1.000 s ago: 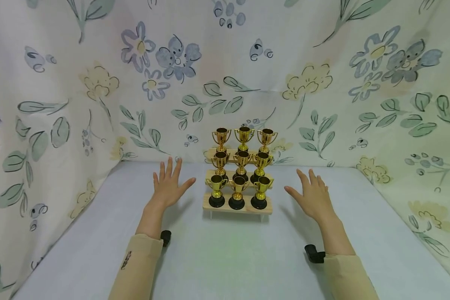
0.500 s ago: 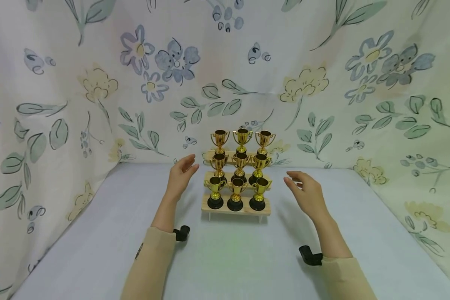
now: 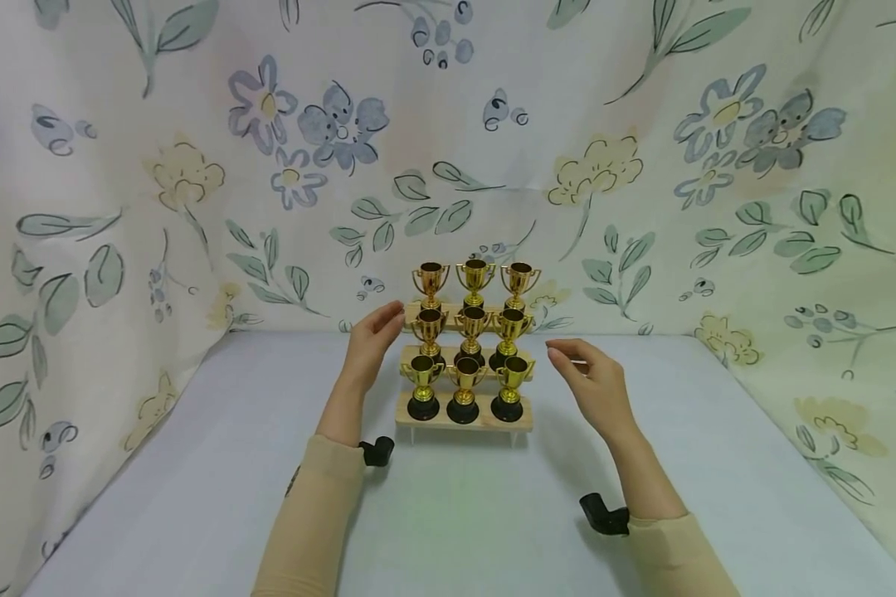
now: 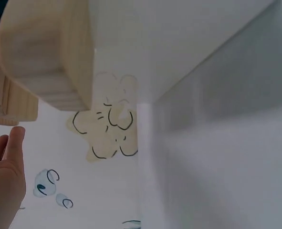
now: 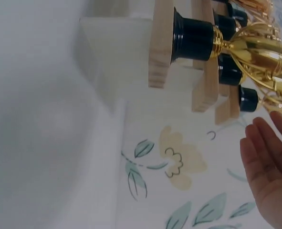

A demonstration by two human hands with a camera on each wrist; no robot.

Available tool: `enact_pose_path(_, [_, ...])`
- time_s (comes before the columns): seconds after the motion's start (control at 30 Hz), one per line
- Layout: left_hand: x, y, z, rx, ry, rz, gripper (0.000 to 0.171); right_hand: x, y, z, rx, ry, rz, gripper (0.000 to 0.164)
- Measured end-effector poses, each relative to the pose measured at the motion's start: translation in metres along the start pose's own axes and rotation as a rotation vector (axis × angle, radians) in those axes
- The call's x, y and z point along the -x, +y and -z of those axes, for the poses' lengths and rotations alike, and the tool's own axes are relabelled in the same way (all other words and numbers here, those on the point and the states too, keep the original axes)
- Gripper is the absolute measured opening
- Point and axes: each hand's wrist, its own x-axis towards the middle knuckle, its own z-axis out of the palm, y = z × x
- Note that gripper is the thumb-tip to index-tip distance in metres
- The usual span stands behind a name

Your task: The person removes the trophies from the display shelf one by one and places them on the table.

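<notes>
Small gold trophy cups on black bases stand upright in three rows on a tiered wooden rack (image 3: 448, 424); one front trophy (image 3: 466, 377) is at the middle. My left hand (image 3: 367, 348) hovers by the rack's left side, fingertips close to the upper shelves and holding nothing. In the left wrist view its fingers (image 4: 14, 148) lie just below a shelf end (image 4: 45, 62). On the other side, my right hand (image 3: 596, 383) is loosely bent, a short gap from the rack. The right wrist view shows its fingers (image 5: 262, 148) near a gold trophy (image 5: 255, 47).
The rack stands on pale legs toward the back of a white-covered table (image 3: 448, 514). A floral cloth (image 3: 269, 207) hangs behind and along both sides. A black wrist-camera mount (image 3: 605, 516) sticks out from the right wrist, another (image 3: 377, 452) from the left.
Both hands, earlier spread flat, have bent their fingers and moved inward toward the rack, the left nearly to its edge. The trophies keep their places; the view has shifted slightly.
</notes>
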Motion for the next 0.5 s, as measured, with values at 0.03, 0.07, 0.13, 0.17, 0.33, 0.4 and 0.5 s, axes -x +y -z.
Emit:
enact_pose_path(0.03, [-0.001,0.001,-0.001,0.003,-0.001,0.000,0.054,0.000,-0.001,-0.001,-0.014,-0.014,-0.004,0.034])
enact_pose_path(0.07, [-0.001,0.001,-0.001,0.012,0.000,-0.001,0.054,0.001,-0.002,-0.002,-0.030,-0.028,-0.006,0.033])
enact_pose_path(0.13, [-0.002,0.002,-0.002,0.020,0.001,0.000,0.052,0.001,-0.004,-0.004,-0.052,-0.056,-0.002,0.031])
enact_pose_path(0.17, [-0.003,0.003,-0.002,0.021,0.001,0.000,0.052,0.001,-0.004,-0.005,-0.059,-0.067,0.002,0.030])
enact_pose_path(0.33, [-0.004,0.007,-0.003,0.026,-0.007,-0.010,0.049,0.001,-0.007,-0.008,-0.098,-0.106,0.009,0.029])
enact_pose_path(0.4, [-0.005,0.008,-0.003,0.025,-0.009,-0.009,0.049,0.001,-0.007,-0.009,-0.123,-0.120,0.010,0.030])
enact_pose_path(0.5, [-0.005,0.009,-0.003,0.033,-0.008,-0.002,0.048,0.000,-0.006,-0.012,-0.153,-0.141,0.021,0.032])
